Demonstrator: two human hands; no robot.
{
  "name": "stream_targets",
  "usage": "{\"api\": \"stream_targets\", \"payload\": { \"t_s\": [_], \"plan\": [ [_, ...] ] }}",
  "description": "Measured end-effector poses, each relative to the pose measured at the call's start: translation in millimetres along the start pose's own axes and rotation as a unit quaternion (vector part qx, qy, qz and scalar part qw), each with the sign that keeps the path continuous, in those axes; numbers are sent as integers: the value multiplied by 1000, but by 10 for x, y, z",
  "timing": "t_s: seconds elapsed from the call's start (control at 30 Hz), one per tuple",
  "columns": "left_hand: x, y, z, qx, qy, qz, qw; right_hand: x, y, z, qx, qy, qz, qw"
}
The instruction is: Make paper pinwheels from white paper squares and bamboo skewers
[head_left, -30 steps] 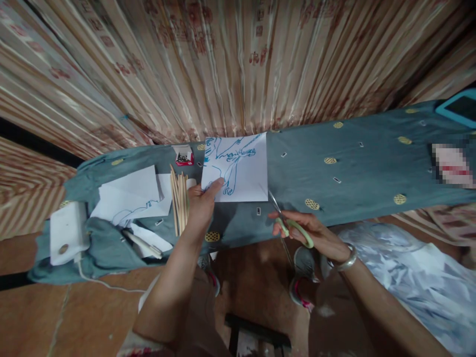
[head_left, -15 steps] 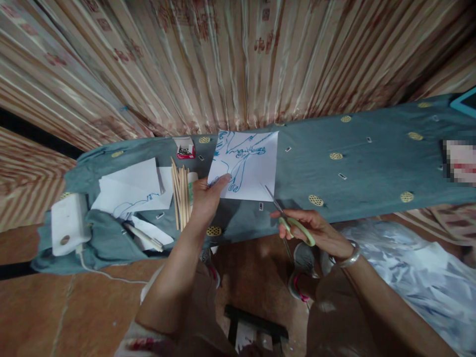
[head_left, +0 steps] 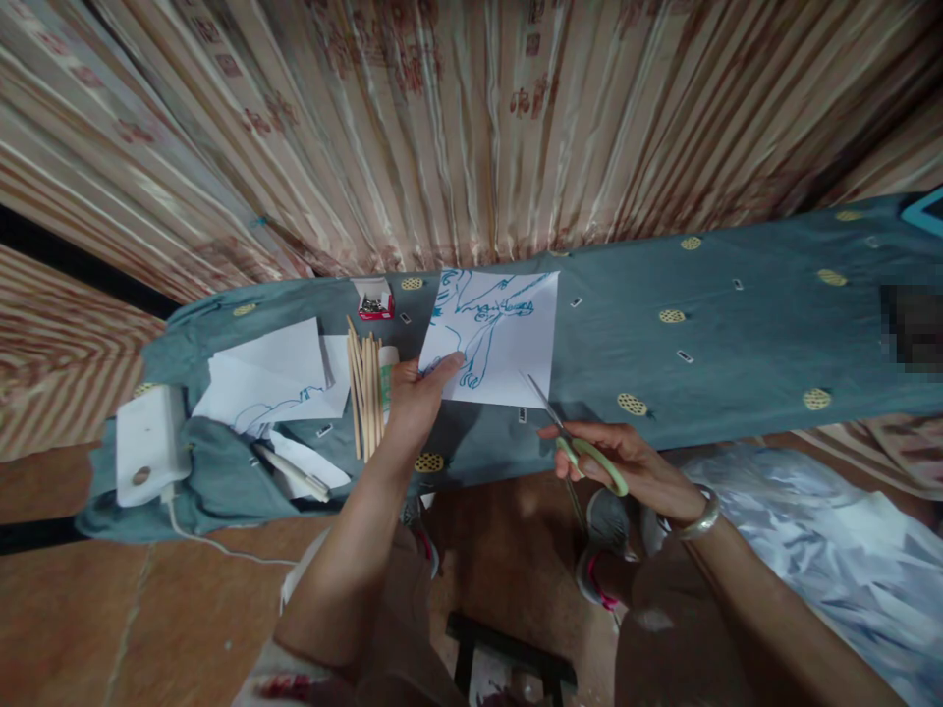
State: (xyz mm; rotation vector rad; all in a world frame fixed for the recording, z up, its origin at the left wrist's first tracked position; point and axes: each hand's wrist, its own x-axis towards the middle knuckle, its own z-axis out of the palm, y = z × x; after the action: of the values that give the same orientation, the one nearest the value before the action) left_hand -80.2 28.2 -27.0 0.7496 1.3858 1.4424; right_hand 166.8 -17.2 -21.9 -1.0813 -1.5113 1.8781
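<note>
Left hand: our left hand pinches the lower left corner of the drawing, thumb on top, fingers clamped on the paper's edge.
Right hand: our right hand holds the scissors, fingers closed through and around the green handles; a silver bangle sits on the wrist.
Scissors: we see the blades point up and left toward the drawing's lower right corner, tips just beside or at its edge; whether they touch the paper we cannot tell.
Drawing: a white sheet with blue line work, lying on the cloth near the far edge of the tabletop, by the curtain.
Sticks: a bundle of wooden sticks lies just left of our left hand, with a glue stick beside it.
Loose papers: more white sheets lie left of the sticks, one with blue lines, a pen just below them.
Small box: a red box of staples sits near the drawing's upper left corner.
White device: a white block with a cable rests at the cloth's left end.
</note>
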Motion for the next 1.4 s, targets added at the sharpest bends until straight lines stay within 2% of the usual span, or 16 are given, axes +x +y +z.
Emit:
{"api": "stream_targets", "payload": {
  "t_s": [1.1,1.4],
  "plan": [
    [13,12,-12,0,0,-1,1000,14,68,5,62,23,76,995],
    [-17,-7,9,-5,-23,-19,1000,36,85,-1,51,12,58,997]
  ]
}}
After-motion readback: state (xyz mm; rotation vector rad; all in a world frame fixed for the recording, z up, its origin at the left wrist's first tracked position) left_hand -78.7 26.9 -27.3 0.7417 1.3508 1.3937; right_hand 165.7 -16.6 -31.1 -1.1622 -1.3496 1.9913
